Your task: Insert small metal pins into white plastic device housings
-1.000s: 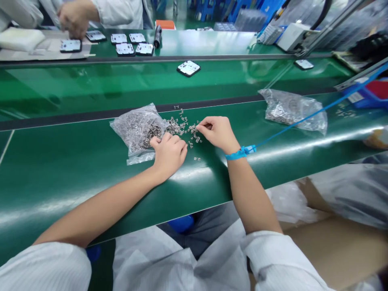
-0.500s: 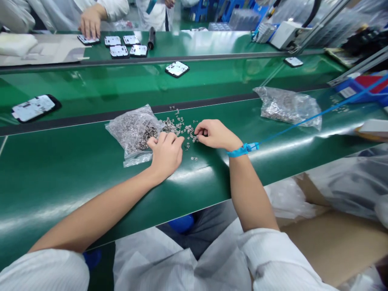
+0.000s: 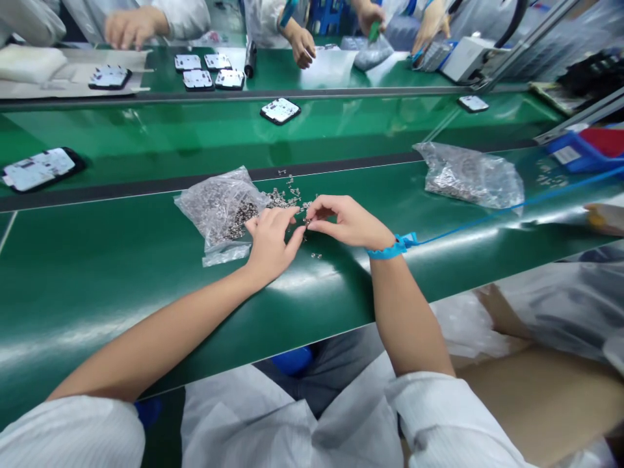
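Small shiny metal parts (image 3: 280,197) lie in a loose pile on the green work surface, some spilling from the mouth of a clear plastic bag (image 3: 207,203). My left hand (image 3: 269,246) rests over the near edge of the pile beside the bag, its thumb and fingers apart. Just to its right, my right hand (image 3: 350,222) pinches a small metal part (image 3: 307,221) between thumb and fingertip. The tips of both hands almost meet there. A blue strap (image 3: 392,247) with a cord circles my right wrist. Two loose parts (image 3: 316,256) lie nearer me.
A second bag of metal parts (image 3: 458,179) lies to the right, before a blue bin (image 3: 582,153). Beyond a dark rail, dark-framed white boards (image 3: 41,169) lie on the green belt (image 3: 185,133). Across it, co-workers' hands (image 3: 302,47) are busy, one with a bag.
My right hand has moved slightly left to the pile, and my left thumb has extended toward it. Across the belt, co-workers' hands and a bag have come into view.
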A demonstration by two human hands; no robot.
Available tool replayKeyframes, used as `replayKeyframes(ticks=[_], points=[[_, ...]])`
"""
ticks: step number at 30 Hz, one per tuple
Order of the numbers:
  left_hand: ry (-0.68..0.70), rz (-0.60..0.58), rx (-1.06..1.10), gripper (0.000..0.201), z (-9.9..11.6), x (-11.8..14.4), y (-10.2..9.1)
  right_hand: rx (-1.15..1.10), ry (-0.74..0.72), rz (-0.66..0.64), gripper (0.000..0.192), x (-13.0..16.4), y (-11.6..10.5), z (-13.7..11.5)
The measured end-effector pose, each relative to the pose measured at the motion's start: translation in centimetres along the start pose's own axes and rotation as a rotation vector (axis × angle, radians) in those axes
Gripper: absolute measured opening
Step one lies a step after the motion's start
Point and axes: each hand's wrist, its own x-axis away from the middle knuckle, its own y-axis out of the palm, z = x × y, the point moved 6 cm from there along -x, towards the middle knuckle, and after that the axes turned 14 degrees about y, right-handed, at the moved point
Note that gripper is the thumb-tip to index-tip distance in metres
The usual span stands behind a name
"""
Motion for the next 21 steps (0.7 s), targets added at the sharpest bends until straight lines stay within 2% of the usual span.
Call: replayKeyframes(ticks=[3, 5, 8, 12, 17, 21], points=[[0.032, 0.045, 0.07, 0.015, 0.1, -0.2, -0.3, -0.072, -0.018, -0.032, 0.015, 0.0, 0.6, -0.4], [0.035, 0.078, 0.111, 0.012, 0.0, -0.3, -0.5, -0.046, -0.048, 0.006, 0.016, -0.1, 0.5, -0.4], [-0.016, 0.089, 0.191, 0.009, -0.6, -0.3, -0.4, -0.017, -0.098, 0.075, 0.019, -0.2, 0.1, -0.6], [-0.079, 0.115, 0.278, 0.011, -1.3, -0.4, -0.3, -0.133, -0.082, 0.085, 0.026, -0.1, -0.3, -0.7], [-0.098, 0.188, 0.344, 0.011, -1.7, -0.2, -0.5, -0.203, -0.118, 0.087, 0.019, 0.0, -0.3, -0.9], [-0.103, 0.235, 0.367, 0.012, -1.9, -0.1, -0.6, -0.235, -0.038, 0.03, 0.018, -0.2, 0.3, -0.4]])
